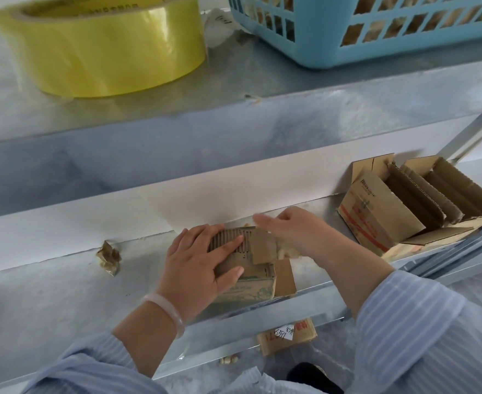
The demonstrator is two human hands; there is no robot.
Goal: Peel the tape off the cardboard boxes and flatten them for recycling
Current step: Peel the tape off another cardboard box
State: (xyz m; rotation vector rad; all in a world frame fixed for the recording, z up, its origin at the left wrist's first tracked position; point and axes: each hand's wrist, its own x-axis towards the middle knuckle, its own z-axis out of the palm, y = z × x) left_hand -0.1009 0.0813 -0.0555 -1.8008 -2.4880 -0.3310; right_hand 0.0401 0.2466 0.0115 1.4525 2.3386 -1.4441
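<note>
I'm pinning the small box (251,288) under my flat left hand (202,260) while my blurred right hand (293,231), grip unclear, is seemingly peeling, needing a steady pull next.

Storeroom: metal shelving (148,137), tape roll (100,49)

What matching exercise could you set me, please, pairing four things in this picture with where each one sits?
Things:
1. tape roll
2. basket
3. wad
4. labelled box

Places:
A. floor, under the shelves
B. upper shelf, left
C. lower shelf, by the wall
D. upper shelf, right

Pairs: 1-B, 2-D, 3-C, 4-A
</note>
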